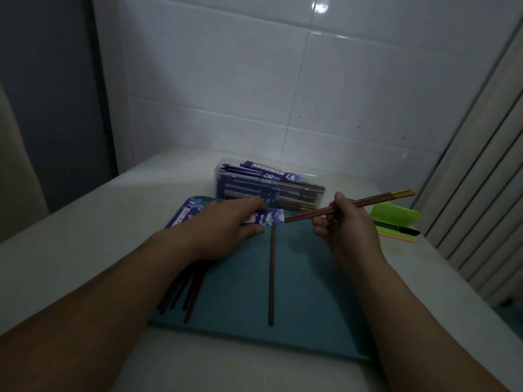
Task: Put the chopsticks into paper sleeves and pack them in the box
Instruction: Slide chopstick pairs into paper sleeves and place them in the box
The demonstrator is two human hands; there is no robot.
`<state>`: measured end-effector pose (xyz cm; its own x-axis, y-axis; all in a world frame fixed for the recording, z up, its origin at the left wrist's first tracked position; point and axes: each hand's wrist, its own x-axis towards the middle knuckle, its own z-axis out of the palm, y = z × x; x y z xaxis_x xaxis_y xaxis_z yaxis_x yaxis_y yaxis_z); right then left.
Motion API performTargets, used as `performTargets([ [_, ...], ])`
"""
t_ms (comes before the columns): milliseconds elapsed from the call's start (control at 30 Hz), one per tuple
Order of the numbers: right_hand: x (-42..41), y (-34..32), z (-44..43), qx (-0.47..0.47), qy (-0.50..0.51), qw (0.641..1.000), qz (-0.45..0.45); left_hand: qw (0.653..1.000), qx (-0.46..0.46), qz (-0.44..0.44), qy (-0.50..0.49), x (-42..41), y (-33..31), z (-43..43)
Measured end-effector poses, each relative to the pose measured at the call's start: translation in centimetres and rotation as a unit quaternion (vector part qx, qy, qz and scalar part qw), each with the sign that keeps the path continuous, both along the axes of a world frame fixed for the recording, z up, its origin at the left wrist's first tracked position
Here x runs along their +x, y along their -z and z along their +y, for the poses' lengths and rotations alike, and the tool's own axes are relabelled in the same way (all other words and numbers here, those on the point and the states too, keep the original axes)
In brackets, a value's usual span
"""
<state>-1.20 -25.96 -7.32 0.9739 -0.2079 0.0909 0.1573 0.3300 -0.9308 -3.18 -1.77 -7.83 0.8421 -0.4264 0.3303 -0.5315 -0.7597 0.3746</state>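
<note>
Fingers (254,204) of the left hand (223,230) pinch a blue paper sleeve (272,217) above the tray (300,281). The right hand (348,226) grips two chopsticks (376,200), their tips seemingly just entering the sleeve's mouth. Behind stands the box (219,179) of sleeved pairs.

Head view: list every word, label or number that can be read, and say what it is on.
None can be read.
Paper sleeve in the left hand: cloud pattern only, any print hidden or blurred.
Sleeves in the box: a pale strip with red marks, too blurred to read.
Black pen: any marking too small to read.
</note>
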Motion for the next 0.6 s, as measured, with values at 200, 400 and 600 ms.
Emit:
performTargets([
  [200,-0.1,-0.1,-0.1,0.020,0.012,0.999,-0.027,1.000,0.003,0.010,-0.006,-0.2,-0.4,-0.2],
  [400,-0.6,-0.2,0.6,-0.004,-0.009,0.999,-0.033,0.999,-0.013,0.039,0.004,-0.7,-0.7,-0.6],
  [600,-1.0,0.4,1.7,-0.067,-0.062,0.995,-0.048,0.996,-0.071,0.058,-0.004,-0.6,-0.4,-1.6],
])
